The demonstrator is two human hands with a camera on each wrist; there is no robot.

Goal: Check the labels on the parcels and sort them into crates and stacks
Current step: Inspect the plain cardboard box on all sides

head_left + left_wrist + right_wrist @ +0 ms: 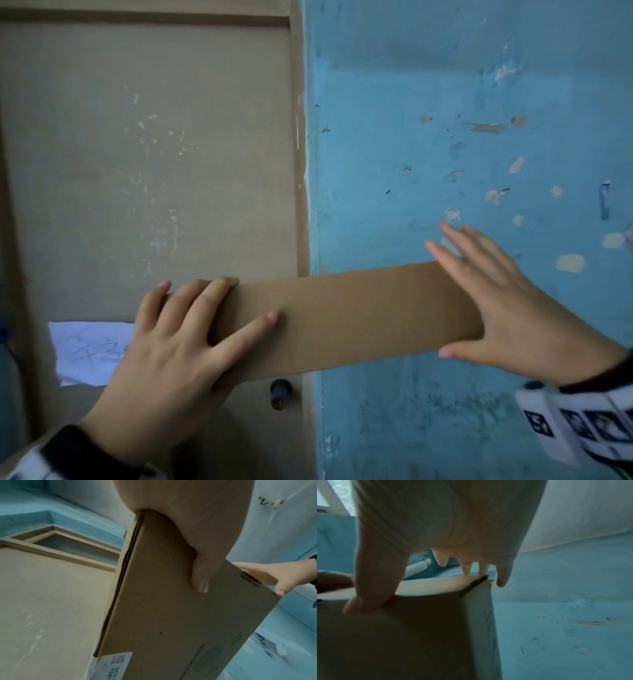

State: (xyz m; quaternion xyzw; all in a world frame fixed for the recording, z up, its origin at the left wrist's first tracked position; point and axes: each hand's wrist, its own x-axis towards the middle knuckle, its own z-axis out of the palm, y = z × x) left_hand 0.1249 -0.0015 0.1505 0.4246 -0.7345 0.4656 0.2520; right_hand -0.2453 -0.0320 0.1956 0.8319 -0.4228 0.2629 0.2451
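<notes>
A flat brown cardboard parcel (342,318) is held up in the air in front of a door and a wall. My left hand (205,308) grips its left end, fingers curled over the far edge and thumb on the near face. My right hand (472,298) presses flat against the right end with straight fingers and the thumb under the lower edge. In the left wrist view the parcel (163,615) shows a white printed label (116,661) at one corner, and my left thumb (200,577) lies across the cardboard. In the right wrist view the parcel (419,635) sits under my spread right hand (436,527).
A beige door (137,154) fills the left, with a dark knob (280,394) and a white handwritten paper (89,353) stuck on it. A chipped blue wall (479,120) fills the right. No crates or stacks are in view.
</notes>
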